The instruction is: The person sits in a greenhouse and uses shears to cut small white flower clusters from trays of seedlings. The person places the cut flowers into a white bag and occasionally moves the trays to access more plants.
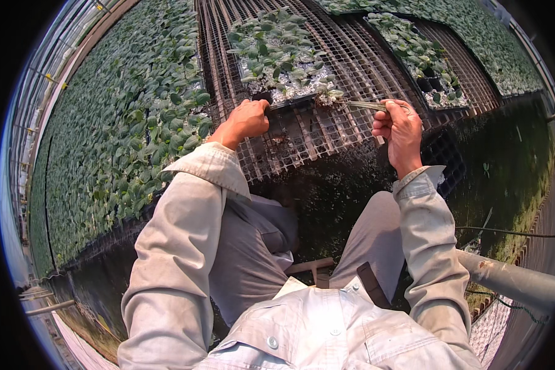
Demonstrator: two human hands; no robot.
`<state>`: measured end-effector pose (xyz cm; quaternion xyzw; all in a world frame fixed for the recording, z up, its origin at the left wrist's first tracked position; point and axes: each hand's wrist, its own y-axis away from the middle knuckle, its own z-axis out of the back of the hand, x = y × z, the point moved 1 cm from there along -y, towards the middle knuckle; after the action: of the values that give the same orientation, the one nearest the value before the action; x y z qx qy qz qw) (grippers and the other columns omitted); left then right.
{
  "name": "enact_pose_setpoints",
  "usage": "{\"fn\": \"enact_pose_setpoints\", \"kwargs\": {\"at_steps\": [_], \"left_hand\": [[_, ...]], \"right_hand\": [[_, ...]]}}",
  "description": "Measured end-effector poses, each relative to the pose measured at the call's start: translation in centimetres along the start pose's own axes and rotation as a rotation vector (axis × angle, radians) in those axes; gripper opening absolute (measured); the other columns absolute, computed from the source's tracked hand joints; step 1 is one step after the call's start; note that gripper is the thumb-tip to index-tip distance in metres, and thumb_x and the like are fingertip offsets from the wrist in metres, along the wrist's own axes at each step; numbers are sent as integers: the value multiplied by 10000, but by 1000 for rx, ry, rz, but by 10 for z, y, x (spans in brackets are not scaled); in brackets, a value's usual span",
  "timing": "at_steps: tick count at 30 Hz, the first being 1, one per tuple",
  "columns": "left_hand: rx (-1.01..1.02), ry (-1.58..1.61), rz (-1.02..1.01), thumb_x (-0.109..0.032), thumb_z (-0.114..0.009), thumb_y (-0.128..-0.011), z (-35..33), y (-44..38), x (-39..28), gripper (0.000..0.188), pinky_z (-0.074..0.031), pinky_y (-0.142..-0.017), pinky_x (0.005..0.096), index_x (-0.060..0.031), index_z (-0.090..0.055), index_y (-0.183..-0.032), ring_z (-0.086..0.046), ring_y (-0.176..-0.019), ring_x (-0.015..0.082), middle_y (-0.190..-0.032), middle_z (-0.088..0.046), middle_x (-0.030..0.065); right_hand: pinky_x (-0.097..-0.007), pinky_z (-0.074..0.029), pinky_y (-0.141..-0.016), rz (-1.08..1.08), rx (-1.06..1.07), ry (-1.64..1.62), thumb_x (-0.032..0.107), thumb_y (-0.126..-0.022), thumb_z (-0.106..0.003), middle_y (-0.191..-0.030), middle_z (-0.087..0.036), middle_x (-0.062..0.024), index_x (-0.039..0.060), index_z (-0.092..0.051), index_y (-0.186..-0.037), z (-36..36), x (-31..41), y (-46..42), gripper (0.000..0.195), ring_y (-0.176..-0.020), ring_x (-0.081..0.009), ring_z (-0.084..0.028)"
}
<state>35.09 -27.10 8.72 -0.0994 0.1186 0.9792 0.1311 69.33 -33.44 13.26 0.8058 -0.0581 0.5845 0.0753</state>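
Observation:
A seedling tray (300, 98) with leafy young plants in pale, granular medium lies on a mesh bench before me. My left hand (246, 121) is curled at its near left corner, the fingertips closed on the rim and partly hidden. Beside that hand, a cell at the tray's edge looks dark. My right hand (399, 125) grips a slender metal tool (365, 105), tweezers or scissors, with a loop showing by the fingers. The tool points left, its tip against a seedling plug (327, 98) with brown roots at the tray's near right corner.
Dense seedlings (120, 115) cover the left side. Another tray (418, 64), with several dark cells, lies at right on the mesh bench (351, 60). Below its edge is an empty black cell tray (446, 157). A thick pipe (513, 280) runs near my right elbow.

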Motion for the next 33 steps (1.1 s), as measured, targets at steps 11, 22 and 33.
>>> {"fn": "enact_pose_setpoints", "kwargs": {"at_steps": [11,22,33], "left_hand": [[276,128,-175,-236,-628,-856,12,76,-14,602,-396,-1111,427,-29,-509,-1409,-480,-1304,371,-1412,-518,213],[270,91,-105,-304,-667,-871,10,84,-4,674,-310,-1168,471,-86,-443,-1469,-323,-1415,434,-1535,-322,256],[303,-26,-31,-583,-623,-890,7,80,-9,853,-312,-1142,552,-180,-296,-1566,-277,-1393,567,-1572,-185,347]], "right_hand": [[-251,-559,-516,-109,261,173,201,-979,-603,-780,-664,-58,23,-598,-1022,-88,-41,-15,184,-600,-113,-636],[-349,-560,-549,67,337,624,212,-912,-572,-688,-692,-129,-19,-640,-940,-126,-72,-14,242,-639,-210,-699],[-384,-549,-626,370,151,738,180,-872,-597,-688,-684,-178,-14,-656,-898,-122,-57,-1,204,-646,-289,-696]]}}
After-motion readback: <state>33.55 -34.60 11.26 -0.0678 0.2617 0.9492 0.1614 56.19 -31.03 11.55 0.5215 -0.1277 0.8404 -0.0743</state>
